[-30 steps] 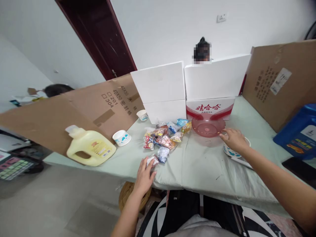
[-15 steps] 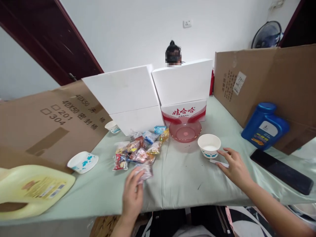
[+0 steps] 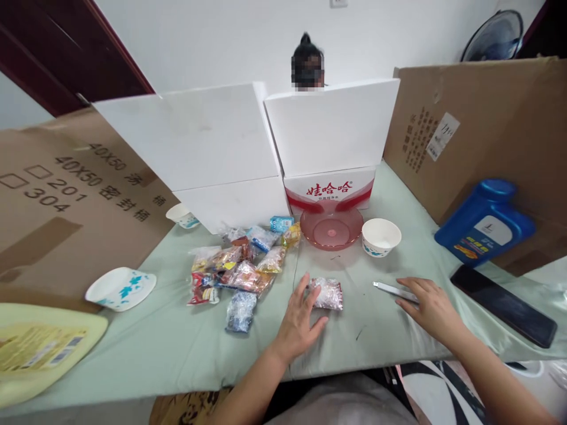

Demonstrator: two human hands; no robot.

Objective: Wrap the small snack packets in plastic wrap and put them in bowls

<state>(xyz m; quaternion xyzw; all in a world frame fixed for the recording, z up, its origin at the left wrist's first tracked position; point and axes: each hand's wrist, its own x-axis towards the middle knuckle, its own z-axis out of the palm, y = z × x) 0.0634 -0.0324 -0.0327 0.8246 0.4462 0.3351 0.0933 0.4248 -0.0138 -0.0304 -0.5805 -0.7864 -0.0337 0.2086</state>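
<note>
A table under a pale green cloth [image 3: 345, 348], seen from the wearer's head. Just below the centre of the frame lies a small clear-wrapped packet [image 3: 330, 295], reddish and white inside. The left hand [image 3: 303, 324] reaches up to it from the lower middle, fingers spread apart, fingertips at the packet's left edge. To the right, the right hand [image 3: 432, 307] has its thumb and fingers on either side of a slim whitish hand tool [image 3: 394, 291] lying on the cloth; whether they grip it, I cannot tell.

Left of centre is a loose heap of wrapped snack packets [image 3: 245, 274], with a blue-and-silver packet [image 3: 240, 311] at its near edge. Above the middle, a see-through pink dish [image 3: 331, 230] sits beside a white paper bowl [image 3: 381, 239] with a blue leaf pattern. At the right are a black phone [image 3: 504, 306] and a blue bottle [image 3: 482, 227]. At the lower left, a pale yellow jug [image 3: 48, 348] is cut off by the frame. White panels [image 3: 190, 141] and brown cardboard [image 3: 478, 147] wall the table; behind them, at upper centre, shows another person's dark, tied-up hair [image 3: 305, 39].
</note>
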